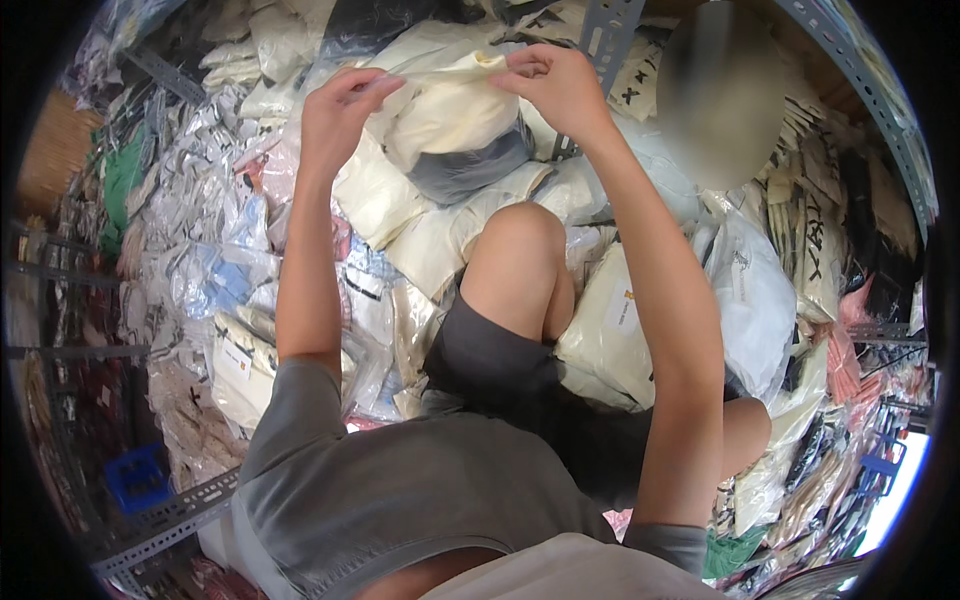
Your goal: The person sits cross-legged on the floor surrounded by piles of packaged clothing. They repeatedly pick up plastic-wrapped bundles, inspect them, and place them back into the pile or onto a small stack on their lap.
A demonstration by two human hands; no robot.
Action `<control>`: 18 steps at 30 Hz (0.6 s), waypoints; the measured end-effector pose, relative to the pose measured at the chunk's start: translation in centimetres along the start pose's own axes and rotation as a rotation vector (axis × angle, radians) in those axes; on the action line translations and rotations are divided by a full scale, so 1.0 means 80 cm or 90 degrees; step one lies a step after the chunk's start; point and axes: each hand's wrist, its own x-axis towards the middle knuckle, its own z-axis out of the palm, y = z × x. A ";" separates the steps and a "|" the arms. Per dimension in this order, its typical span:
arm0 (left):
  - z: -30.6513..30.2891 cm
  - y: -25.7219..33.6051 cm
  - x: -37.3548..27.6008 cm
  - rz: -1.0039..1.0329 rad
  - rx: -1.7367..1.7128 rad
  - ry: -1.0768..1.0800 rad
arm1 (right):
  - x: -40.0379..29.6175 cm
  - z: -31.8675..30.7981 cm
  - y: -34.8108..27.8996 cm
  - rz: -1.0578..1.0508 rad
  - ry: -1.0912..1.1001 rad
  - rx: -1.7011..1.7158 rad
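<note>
Between my hands a clear plastic bag [435,71] is stretched by its upper edge, with folded cream cloth [454,120] showing inside or just behind it. My left hand [337,112] pinches the bag's left end between thumb and fingers. At the other end, my right hand [559,86] pinches the edge beside a yellowish rolled corner. Below the cream cloth lies a dark grey folded cloth [472,169] in clear plastic. More cream bagged garments [382,191] lie between the hands and my raised knee.
Heaps of plastic-wrapped garments [202,180] surround me. Perforated grey metal uprights [611,45] stand ahead and at the right, with a slotted rail [180,517] at lower left. A white plastic bag [750,300] lies right of my arm; a blue plastic crate [137,478] sits lower left.
</note>
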 end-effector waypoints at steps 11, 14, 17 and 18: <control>-0.039 -0.001 0.020 0.184 0.045 0.115 | 0.018 -0.008 -0.030 -0.395 0.286 -0.363; -0.050 -0.010 0.037 0.132 0.090 0.043 | 0.019 0.003 -0.024 -0.359 0.264 -0.378; -0.047 -0.002 0.029 0.073 -0.038 0.020 | 0.011 0.006 -0.036 -0.136 0.165 -0.192; -0.048 -0.005 0.030 0.075 -0.031 -0.003 | 0.006 0.006 -0.043 -0.048 0.122 -0.126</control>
